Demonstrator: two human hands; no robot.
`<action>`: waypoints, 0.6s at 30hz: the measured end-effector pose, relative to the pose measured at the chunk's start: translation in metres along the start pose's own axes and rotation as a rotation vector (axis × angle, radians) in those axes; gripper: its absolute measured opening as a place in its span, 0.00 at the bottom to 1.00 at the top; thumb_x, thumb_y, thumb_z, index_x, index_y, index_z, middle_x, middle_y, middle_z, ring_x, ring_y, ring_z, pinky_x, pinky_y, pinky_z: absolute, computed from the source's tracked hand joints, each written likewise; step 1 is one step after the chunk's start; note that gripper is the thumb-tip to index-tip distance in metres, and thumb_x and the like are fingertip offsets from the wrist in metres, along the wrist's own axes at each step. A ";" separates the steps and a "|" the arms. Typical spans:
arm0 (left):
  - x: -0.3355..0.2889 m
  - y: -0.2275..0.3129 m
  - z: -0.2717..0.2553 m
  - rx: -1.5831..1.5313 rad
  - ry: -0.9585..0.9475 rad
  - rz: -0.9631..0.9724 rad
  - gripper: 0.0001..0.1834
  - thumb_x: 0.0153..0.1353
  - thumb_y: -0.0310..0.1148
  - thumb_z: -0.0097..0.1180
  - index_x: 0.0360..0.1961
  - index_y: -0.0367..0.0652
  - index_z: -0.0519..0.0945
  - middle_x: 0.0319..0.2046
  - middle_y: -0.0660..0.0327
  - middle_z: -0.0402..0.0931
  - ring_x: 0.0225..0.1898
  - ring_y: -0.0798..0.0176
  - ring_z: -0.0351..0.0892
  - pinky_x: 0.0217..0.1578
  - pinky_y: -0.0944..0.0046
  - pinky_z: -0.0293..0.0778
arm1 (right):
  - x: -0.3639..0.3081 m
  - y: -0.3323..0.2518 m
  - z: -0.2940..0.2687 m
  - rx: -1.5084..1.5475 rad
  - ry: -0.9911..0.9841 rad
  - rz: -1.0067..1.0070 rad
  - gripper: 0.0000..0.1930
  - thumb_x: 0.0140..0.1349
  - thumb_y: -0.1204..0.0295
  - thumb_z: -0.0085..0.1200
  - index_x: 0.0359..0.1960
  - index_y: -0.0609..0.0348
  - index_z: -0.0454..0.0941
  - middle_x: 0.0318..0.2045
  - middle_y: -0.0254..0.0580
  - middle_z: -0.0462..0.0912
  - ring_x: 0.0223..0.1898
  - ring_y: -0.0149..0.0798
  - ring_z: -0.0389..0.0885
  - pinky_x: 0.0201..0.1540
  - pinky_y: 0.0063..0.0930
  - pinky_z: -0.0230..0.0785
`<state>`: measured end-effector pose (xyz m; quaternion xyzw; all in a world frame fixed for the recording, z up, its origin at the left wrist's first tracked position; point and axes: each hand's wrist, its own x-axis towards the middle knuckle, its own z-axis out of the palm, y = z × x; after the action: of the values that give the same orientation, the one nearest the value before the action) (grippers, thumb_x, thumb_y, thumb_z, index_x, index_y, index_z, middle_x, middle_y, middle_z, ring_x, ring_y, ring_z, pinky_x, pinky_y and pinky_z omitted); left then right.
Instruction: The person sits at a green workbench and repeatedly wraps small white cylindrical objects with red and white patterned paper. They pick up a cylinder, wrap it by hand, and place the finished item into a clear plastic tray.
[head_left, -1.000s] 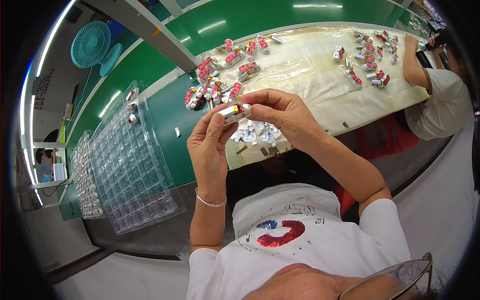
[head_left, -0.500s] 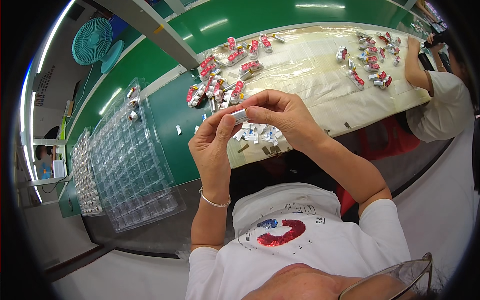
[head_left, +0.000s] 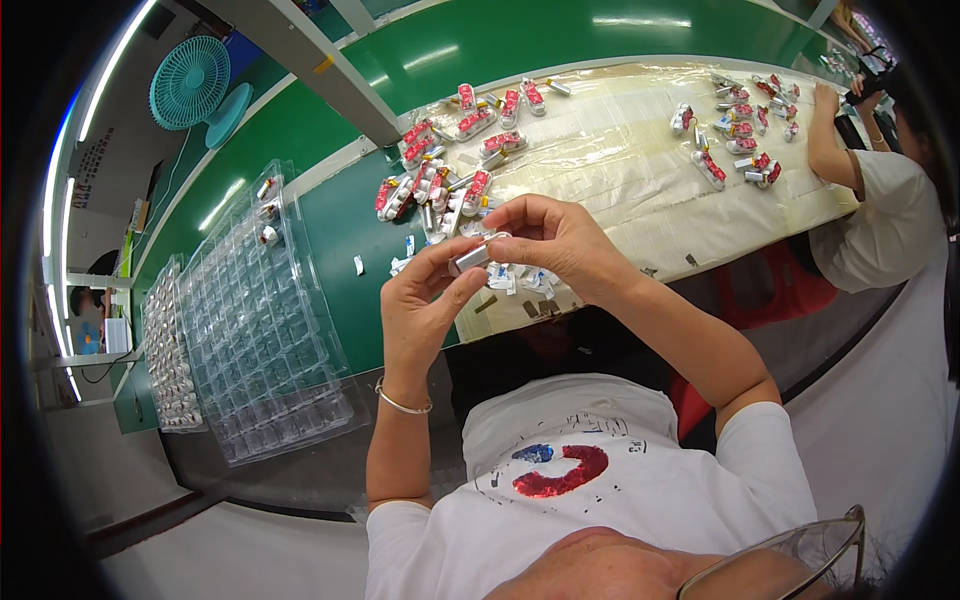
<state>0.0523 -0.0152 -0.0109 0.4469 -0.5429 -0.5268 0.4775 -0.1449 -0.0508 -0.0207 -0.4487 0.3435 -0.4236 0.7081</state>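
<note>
Above the near edge of the worktable, both of my hands meet at a small silver battery point(head_left: 471, 259). My left hand point(head_left: 418, 305) pinches its left end between thumb and fingers. The fingers of my right hand point(head_left: 562, 246) are closed at its other end, where a thin whitish strip shows; the fingertips partly hide this detail. Just beyond my hands lies a pile of red-and-white parts point(head_left: 432, 183) with silver batteries attached. Small white-and-blue paper slips point(head_left: 520, 280) lie scattered beneath my hands.
Stacked clear plastic trays point(head_left: 262, 340) stand at the left, beside another tray filled with small parts point(head_left: 170, 350). A metal post point(head_left: 310, 70) rises behind the table. At the right, a co-worker point(head_left: 885, 190) sits by another group of red-and-white parts point(head_left: 740, 125). A turquoise fan point(head_left: 190, 85) stands far left.
Both hands have come slightly down toward me with the battery. It is tilted differently and more of its silver body shows. The left wrist has shifted a little left.
</note>
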 end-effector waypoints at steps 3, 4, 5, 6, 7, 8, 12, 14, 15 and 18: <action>-0.004 0.008 -0.015 0.248 0.025 0.107 0.14 0.58 0.27 0.66 0.47 0.38 0.84 0.44 0.60 0.81 0.44 0.71 0.79 0.43 0.71 0.76 | 0.003 -0.003 0.002 -0.174 -0.067 -0.074 0.14 0.60 0.70 0.64 0.44 0.64 0.80 0.38 0.38 0.82 0.39 0.29 0.81 0.44 0.22 0.75; -0.007 0.009 -0.023 0.293 0.074 0.130 0.14 0.58 0.27 0.66 0.45 0.38 0.84 0.42 0.62 0.79 0.41 0.71 0.78 0.41 0.71 0.75 | 0.009 -0.005 0.001 -0.295 -0.071 -0.134 0.14 0.60 0.70 0.64 0.44 0.63 0.80 0.38 0.38 0.82 0.39 0.29 0.81 0.44 0.22 0.75; -0.009 0.010 -0.034 0.319 0.116 0.120 0.14 0.58 0.28 0.66 0.45 0.38 0.84 0.41 0.62 0.79 0.40 0.72 0.77 0.40 0.71 0.75 | 0.015 -0.007 0.000 -0.415 -0.077 -0.195 0.13 0.60 0.70 0.64 0.44 0.62 0.80 0.37 0.38 0.81 0.38 0.29 0.80 0.43 0.23 0.75; -0.011 0.012 -0.045 0.344 0.160 0.110 0.13 0.58 0.28 0.66 0.45 0.38 0.84 0.40 0.63 0.78 0.39 0.72 0.77 0.39 0.72 0.75 | 0.025 -0.004 -0.006 -0.573 0.014 -0.354 0.14 0.59 0.68 0.63 0.44 0.61 0.81 0.37 0.38 0.80 0.36 0.31 0.80 0.41 0.24 0.74; -0.016 0.016 -0.059 0.377 0.226 0.098 0.13 0.59 0.28 0.66 0.45 0.38 0.84 0.40 0.63 0.78 0.38 0.72 0.77 0.39 0.72 0.74 | 0.036 -0.005 -0.010 -0.680 0.064 -0.479 0.14 0.59 0.68 0.62 0.44 0.60 0.81 0.37 0.39 0.80 0.34 0.33 0.79 0.38 0.24 0.73; -0.017 0.021 -0.073 0.388 0.283 0.114 0.13 0.60 0.28 0.65 0.45 0.37 0.84 0.38 0.64 0.77 0.35 0.72 0.75 0.37 0.73 0.73 | 0.044 -0.010 -0.017 -0.872 0.124 -0.432 0.14 0.60 0.68 0.61 0.45 0.59 0.82 0.37 0.40 0.80 0.31 0.34 0.78 0.34 0.26 0.70; -0.023 0.018 -0.154 0.468 0.483 0.058 0.12 0.61 0.29 0.63 0.46 0.38 0.84 0.39 0.63 0.80 0.38 0.72 0.77 0.39 0.73 0.73 | 0.068 -0.008 -0.040 -1.192 0.149 -0.419 0.13 0.62 0.68 0.57 0.48 0.55 0.81 0.37 0.41 0.79 0.35 0.42 0.80 0.38 0.34 0.71; -0.029 0.012 -0.193 0.458 0.575 0.022 0.12 0.61 0.29 0.63 0.46 0.38 0.84 0.39 0.63 0.81 0.40 0.72 0.78 0.40 0.73 0.74 | 0.069 -0.006 -0.043 -1.251 0.140 -0.417 0.11 0.63 0.68 0.56 0.46 0.54 0.81 0.38 0.41 0.79 0.38 0.44 0.80 0.41 0.36 0.71; -0.032 0.008 -0.214 0.522 0.603 0.042 0.12 0.61 0.29 0.63 0.46 0.38 0.84 0.39 0.63 0.82 0.40 0.72 0.79 0.41 0.72 0.74 | 0.069 -0.005 -0.043 -1.284 0.142 -0.413 0.10 0.64 0.67 0.56 0.45 0.53 0.81 0.38 0.40 0.79 0.39 0.45 0.80 0.42 0.37 0.71; -0.030 0.001 -0.253 0.707 0.620 0.111 0.12 0.62 0.30 0.62 0.45 0.37 0.83 0.40 0.62 0.82 0.41 0.70 0.80 0.43 0.71 0.75 | 0.067 -0.006 -0.051 -1.297 0.177 -0.394 0.08 0.64 0.67 0.56 0.40 0.55 0.80 0.37 0.40 0.79 0.40 0.44 0.79 0.41 0.37 0.71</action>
<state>0.3066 -0.0220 -0.0142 0.6887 -0.5438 -0.1251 0.4629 -0.1633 -0.1307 -0.0403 -0.8000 0.4964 -0.2881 0.1750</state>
